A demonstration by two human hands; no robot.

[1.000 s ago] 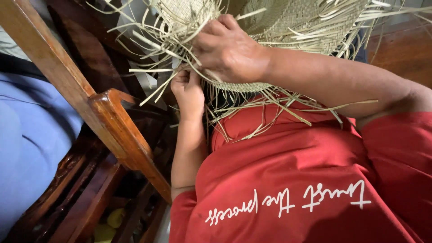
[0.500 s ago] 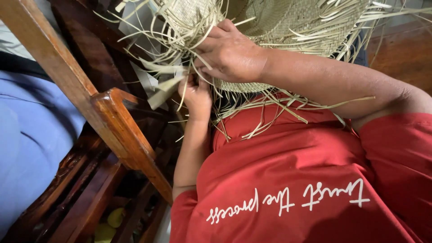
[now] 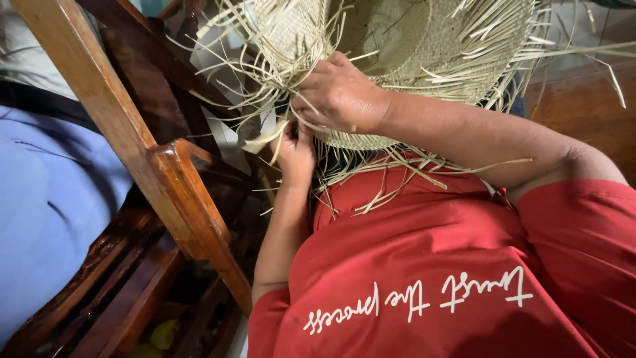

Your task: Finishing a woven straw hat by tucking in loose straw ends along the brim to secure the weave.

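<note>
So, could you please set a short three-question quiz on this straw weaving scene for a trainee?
1. True or false: the right hand lies on the woven straw piece.
2. What do the fingers of the left hand close on? A) loose straw strips B) scissors C) a needle
3. Fill in: the wooden chair frame stands on the person's ____ side.
Key: 1 true; 2 A; 3 left.
</note>
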